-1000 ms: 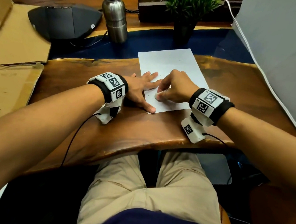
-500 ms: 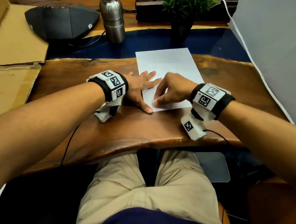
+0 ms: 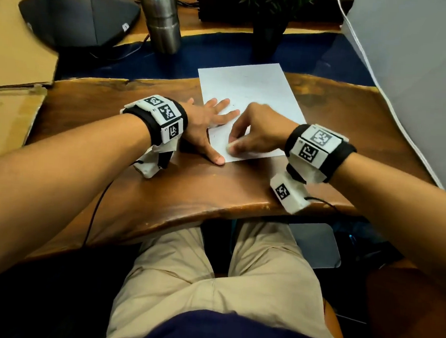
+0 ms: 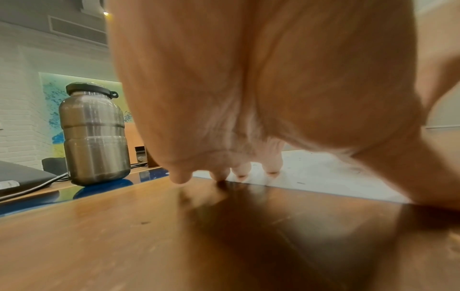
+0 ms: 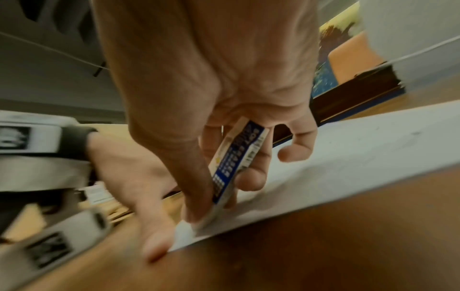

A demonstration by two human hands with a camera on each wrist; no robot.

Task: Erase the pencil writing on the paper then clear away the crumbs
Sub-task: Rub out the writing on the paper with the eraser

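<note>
A white sheet of paper lies on the wooden table, its far end over the blue strip. My left hand lies flat with straight fingers on the paper's left edge, thumb along the near corner; the left wrist view shows its fingertips pressing down at the paper. My right hand pinches a white eraser in a blue-and-white sleeve between thumb and fingers. The eraser's tip presses on the paper near its near-left corner. Faint pencil marks show on the sheet.
A steel bottle and a dark grey device stand at the back left, a potted plant behind the paper. Cardboard lies at the left. A white board leans along the right edge.
My right hand has rubbed the eraser over the paper's lower left part, ending closer to the near edge. My left hand stays pressed on the sheet.
</note>
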